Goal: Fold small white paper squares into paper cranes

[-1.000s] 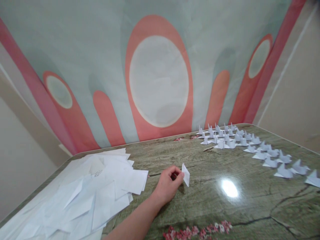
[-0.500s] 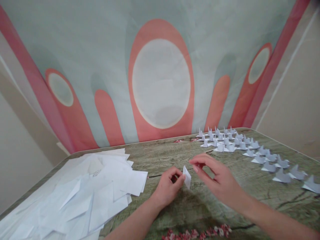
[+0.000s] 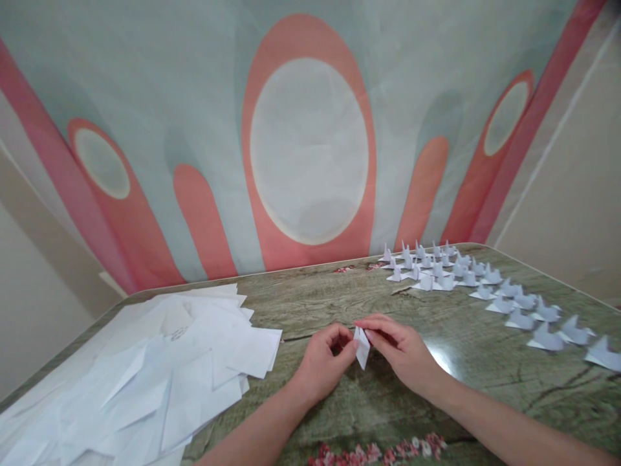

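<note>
A small folded white paper piece (image 3: 361,346) stands upright over the middle of the wood-patterned table (image 3: 436,401). My left hand (image 3: 323,366) pinches its left edge between thumb and fingers. My right hand (image 3: 400,349) has come in from the right and pinches the top of the same piece. Both wrists rest low near the tabletop.
A loose heap of white paper sheets (image 3: 145,375) covers the table's left side. Rows of several finished folded paper figures (image 3: 485,288) run along the far right. A patterned cloth (image 3: 305,142) hangs behind the table. A floral strip (image 3: 378,450) runs along the near edge.
My right hand came into view from the right and closed on the top of the folded piece. My left hand kept its hold and barely moved.
</note>
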Demonstrator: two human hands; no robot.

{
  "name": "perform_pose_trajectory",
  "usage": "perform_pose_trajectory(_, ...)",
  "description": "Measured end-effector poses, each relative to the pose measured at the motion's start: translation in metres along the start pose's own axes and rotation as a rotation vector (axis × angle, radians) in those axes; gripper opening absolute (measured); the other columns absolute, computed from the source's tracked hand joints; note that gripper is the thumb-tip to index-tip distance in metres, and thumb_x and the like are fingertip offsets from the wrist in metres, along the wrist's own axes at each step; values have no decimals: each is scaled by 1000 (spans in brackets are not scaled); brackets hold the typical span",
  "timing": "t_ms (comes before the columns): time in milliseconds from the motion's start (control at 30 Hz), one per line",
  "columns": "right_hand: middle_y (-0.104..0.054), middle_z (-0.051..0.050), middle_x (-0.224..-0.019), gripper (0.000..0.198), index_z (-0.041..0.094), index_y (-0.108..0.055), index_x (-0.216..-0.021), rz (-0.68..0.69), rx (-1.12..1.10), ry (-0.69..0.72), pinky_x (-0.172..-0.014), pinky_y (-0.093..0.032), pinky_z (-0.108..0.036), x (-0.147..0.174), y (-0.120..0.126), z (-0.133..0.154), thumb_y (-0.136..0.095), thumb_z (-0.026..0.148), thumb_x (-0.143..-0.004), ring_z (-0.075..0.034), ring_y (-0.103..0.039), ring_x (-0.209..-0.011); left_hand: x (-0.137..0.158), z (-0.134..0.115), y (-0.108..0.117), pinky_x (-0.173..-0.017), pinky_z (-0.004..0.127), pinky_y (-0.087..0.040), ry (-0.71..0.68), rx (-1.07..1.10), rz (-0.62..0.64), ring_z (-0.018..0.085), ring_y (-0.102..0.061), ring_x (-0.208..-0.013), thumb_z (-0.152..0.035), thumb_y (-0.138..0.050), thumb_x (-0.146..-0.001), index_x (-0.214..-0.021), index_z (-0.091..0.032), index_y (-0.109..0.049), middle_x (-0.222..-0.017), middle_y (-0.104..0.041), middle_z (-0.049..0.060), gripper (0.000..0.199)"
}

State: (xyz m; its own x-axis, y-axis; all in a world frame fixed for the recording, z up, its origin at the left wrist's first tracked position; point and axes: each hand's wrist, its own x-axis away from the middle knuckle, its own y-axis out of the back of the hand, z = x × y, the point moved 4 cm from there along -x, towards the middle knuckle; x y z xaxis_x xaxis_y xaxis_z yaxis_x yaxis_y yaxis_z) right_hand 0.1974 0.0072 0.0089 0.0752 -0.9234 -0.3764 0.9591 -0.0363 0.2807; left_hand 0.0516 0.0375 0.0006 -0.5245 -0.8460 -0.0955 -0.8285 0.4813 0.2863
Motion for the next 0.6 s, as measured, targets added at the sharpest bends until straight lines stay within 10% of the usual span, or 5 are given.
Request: perform_pose_trajectory(600,-62,-5,-94,26,24,-63,-108,-15,120,70,-76,-48,-29,4,-1,5,-53,21,-84,-16,-58,-86,-3,5,-3,-61,23,-39,49,62,-12,12,-50,-64,-32,-59,-77,-77,-14,-57,-69,-57,0,18)
